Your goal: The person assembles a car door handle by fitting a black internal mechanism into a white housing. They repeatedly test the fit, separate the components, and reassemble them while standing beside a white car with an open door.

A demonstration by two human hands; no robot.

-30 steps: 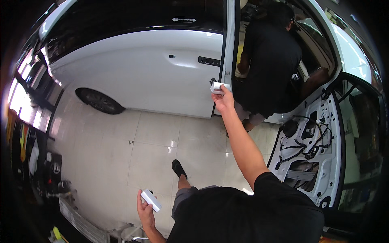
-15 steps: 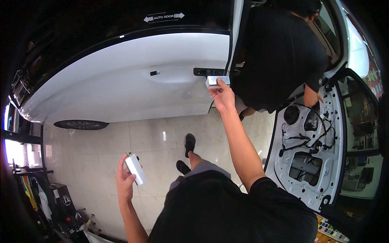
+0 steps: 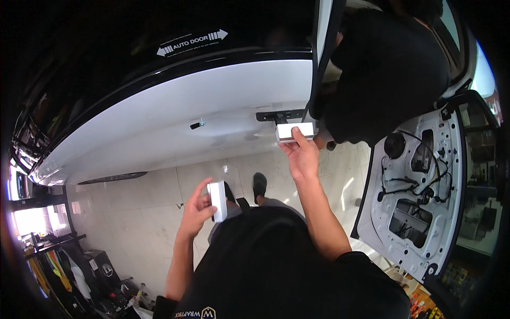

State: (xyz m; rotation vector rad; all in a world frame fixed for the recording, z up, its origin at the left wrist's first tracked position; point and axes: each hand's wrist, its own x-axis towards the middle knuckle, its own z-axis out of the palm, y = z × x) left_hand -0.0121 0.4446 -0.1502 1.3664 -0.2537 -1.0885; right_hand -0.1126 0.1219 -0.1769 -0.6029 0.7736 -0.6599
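My right hand (image 3: 301, 153) grips a glossy white, box-shaped piece (image 3: 304, 128), thumb on its top face and fingers beneath. It is held just below the black handle bracket (image 3: 265, 116) on the car's silver-white side door (image 3: 239, 90); I cannot tell whether they touch. Lower and to the left, my left hand (image 3: 197, 211) has a similar white, long box-shaped piece (image 3: 218, 201) between thumb and fingers, standing nearly upright in front of my body. Its far side is hidden. A small black fitting (image 3: 197, 125) sits on the door panel left of the bracket.
A co-worker in a black shirt (image 3: 388, 74) bends into the car at the right. Beyond stands an opened door (image 3: 366, 228), its inner metal and wiring bare. Pale floor tiles (image 3: 138, 223) lie below. A rack with hanging cloths (image 3: 58, 266) and a black box (image 3: 101, 266) are at lower left.
My left hand has come up and right, closer to my body, turning its white piece more upright. The right hand's piece now shows its bright top face. The view has shifted, and the co-worker leans differently.
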